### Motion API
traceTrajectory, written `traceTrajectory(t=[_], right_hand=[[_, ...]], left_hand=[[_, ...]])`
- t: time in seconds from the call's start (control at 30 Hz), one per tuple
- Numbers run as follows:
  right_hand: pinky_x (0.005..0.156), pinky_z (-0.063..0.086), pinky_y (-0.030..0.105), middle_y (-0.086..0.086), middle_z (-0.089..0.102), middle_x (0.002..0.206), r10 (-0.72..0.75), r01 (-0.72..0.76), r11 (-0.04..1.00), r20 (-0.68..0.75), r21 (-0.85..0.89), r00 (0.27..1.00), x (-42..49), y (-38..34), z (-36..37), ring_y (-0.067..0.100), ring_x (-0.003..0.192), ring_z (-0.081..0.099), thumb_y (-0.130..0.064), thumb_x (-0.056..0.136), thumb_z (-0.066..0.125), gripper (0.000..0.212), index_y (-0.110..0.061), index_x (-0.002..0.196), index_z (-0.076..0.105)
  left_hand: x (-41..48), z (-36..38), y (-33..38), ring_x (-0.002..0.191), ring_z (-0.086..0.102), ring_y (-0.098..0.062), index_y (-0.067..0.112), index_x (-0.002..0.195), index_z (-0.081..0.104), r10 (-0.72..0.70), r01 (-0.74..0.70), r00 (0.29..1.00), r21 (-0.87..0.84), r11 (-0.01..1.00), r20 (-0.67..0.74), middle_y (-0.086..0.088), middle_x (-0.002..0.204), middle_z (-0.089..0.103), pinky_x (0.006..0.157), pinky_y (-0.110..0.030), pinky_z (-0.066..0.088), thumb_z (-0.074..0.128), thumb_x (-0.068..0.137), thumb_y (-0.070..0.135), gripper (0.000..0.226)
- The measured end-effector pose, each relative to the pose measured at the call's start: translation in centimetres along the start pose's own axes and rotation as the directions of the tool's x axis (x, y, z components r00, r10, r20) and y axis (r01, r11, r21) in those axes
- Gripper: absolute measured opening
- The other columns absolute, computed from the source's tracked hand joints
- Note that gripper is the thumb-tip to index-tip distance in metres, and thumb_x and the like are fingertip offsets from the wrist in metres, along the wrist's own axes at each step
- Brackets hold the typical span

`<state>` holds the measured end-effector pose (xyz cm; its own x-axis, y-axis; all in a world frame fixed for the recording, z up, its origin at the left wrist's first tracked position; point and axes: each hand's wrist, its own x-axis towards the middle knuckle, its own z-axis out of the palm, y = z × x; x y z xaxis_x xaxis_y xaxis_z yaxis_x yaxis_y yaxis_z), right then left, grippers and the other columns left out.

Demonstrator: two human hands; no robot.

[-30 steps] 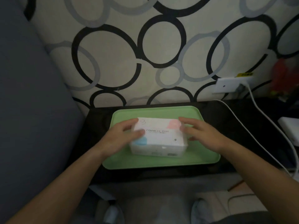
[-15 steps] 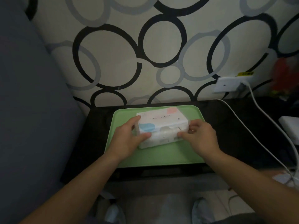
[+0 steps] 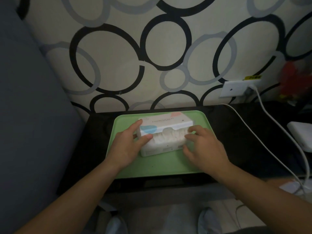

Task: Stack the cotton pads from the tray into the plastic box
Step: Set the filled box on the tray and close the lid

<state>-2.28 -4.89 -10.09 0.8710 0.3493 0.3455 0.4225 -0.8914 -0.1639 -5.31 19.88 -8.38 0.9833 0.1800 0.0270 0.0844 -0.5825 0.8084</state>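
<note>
2 hands are working at the plastic box [image 3: 160, 148], which is sitting on the green tray [image 3: 152, 169], slightly toward 12 o'clock. The left hand [image 3: 128, 147] is gripping the box's 9 o'clock end, with the thumb pressing the front and the index finger reaching the far corner. The right hand [image 3: 204, 147] is curling its fingers round the 3 o'clock end. The lid [image 3: 168, 123] is tilting up toward 12 o'clock, and cotton pads [image 3: 168, 136] are showing on edge in the gap. Bracing with the left hand while swinging the lid fully back is probably the wise course, since a half-raised lid would be crowding any stacking.
</note>
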Motion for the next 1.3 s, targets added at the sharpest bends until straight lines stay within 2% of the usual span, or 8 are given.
traceTrajectory(t=[0.13, 0.23, 0.33, 0.43, 0.63, 0.87, 0.97, 1.3], right_hand=[[0.092, 0.048, 0.032, -0.006, 0.060, 0.129, -0.052, 0.041, 0.998, 0.225, 0.054, 0.973, 1.0, -0.3, -0.3, 0.016, 0.106, 0.053, -0.040, 0.084, 0.056, 0.048, -0.021, 0.128, 0.060], [0.078, 0.046, 0.016, -0.001, 0.065, 0.119, -0.010, -0.149, 0.923, 0.409, 0.355, 0.912, 1.8, 0.7, -1.4, 0.013, 0.087, 0.060, -0.024, 0.087, 0.064, 0.043, -0.021, 0.130, 0.061], [0.062, 0.056, 0.031, -0.005, 0.073, 0.078, 0.211, -0.278, 0.772, 0.182, 0.572, 0.960, 2.0, 2.9, -1.9, 0.025, 0.065, 0.068, -0.014, 0.088, 0.063, 0.022, -0.032, 0.097, 0.073], [0.072, 0.059, 0.044, -0.011, 0.066, 0.097, 0.279, -0.257, 0.637, 0.094, 0.727, 0.956, 2.2, 3.3, -1.3, 0.019, 0.078, 0.067, -0.017, 0.088, 0.068, 0.024, -0.029, 0.109, 0.068], [0.087, 0.054, 0.033, -0.009, 0.047, 0.128, -0.038, 0.007, 0.965, 0.116, 0.261, 0.993, 2.1, 2.8, -0.3, 0.010, 0.106, 0.055, -0.033, 0.079, 0.079, 0.051, -0.032, 0.127, 0.061], [0.092, 0.053, 0.039, 0.002, 0.045, 0.150, -0.169, 0.171, 0.985, 0.172, 0.005, 0.970, 2.5, 0.4, -0.7, 0.025, 0.122, 0.054, -0.030, 0.093, 0.061, 0.044, -0.023, 0.135, 0.049], [0.096, 0.049, 0.041, 0.015, 0.036, 0.155, -0.185, 0.229, 0.958, 0.237, -0.174, 0.954, 2.5, -0.7, -0.7, 0.033, 0.129, 0.048, -0.023, 0.091, 0.053, 0.049, -0.013, 0.138, 0.040], [0.083, 0.050, 0.041, 0.011, 0.053, 0.124, -0.046, 0.124, 0.969, 0.335, -0.215, 0.941, 3.3, -3.2, -2.6, 0.029, 0.109, 0.051, -0.050, 0.086, 0.042, 0.054, -0.014, 0.126, 0.044]], left_hand=[[0.1, 0.2, 0.1, 0.124, 0.059, -0.019, 0.032, 0.152, 0.040, -0.002, 0.002, 1.000, 0.010, 1.000, -0.013, -0.006, 0.147, 0.053, 0.104, -0.045, 0.052, 0.069, 0.090, 0.042, 0.068], [0.2, 0.0, -0.1, 0.125, 0.059, -0.019, 0.032, 0.151, 0.041, -0.010, 0.010, 1.000, -0.011, 1.000, -0.002, -0.004, 0.147, 0.053, 0.104, -0.045, 0.051, 0.071, 0.089, 0.040, 0.069], [0.3, -0.3, -0.5, 0.130, 0.054, -0.015, 0.029, 0.151, 0.042, -0.001, 0.005, 0.998, -0.059, 0.998, 0.058, 0.002, 0.150, 0.050, 0.108, -0.038, 0.048, 0.076, 0.086, 0.034, 0.073], [0.4, -0.7, -1.1, 0.134, 0.050, -0.016, 0.030, 0.151, 0.041, 0.020, -0.017, 0.991, -0.029, 0.999, 0.130, 0.003, 0.156, 0.042, 0.109, -0.040, 0.047, 0.077, 0.085, 0.029, 0.075], [0.5, -1.0, -1.2, 0.149, 0.028, -0.020, 0.035, 0.156, 0.026, 0.102, -0.165, 0.978, 0.375, 0.912, 0.182, 0.003, 0.166, 0.014, 0.120, -0.044, 0.031, 0.068, 0.091, 0.045, 0.078], [0.4, 1.8, -0.5, 0.155, -0.007, -0.025, 0.024, 0.160, -0.003, 0.212, -0.350, 0.937, 0.752, 0.559, 0.278, -0.006, 0.168, -0.010, 0.115, -0.041, 0.036, 0.031, 0.105, 0.012, 0.065], [0.3, 2.4, -0.6, 0.155, -0.008, -0.029, 0.017, 0.160, -0.004, 0.233, -0.355, 0.934, 0.783, 0.510, 0.271, -0.013, 0.168, -0.008, 0.122, -0.038, 0.019, 0.032, 0.103, 0.020, 0.068], [0.3, 0.9, 2.1, 0.155, -0.002, -0.021, 0.022, 0.161, 0.004, 0.080, -0.296, 0.941, 0.682, 0.669, 0.330, -0.006, 0.169, -0.006, 0.125, -0.043, 0.007, 0.047, 0.096, 0.049, 0.082]])
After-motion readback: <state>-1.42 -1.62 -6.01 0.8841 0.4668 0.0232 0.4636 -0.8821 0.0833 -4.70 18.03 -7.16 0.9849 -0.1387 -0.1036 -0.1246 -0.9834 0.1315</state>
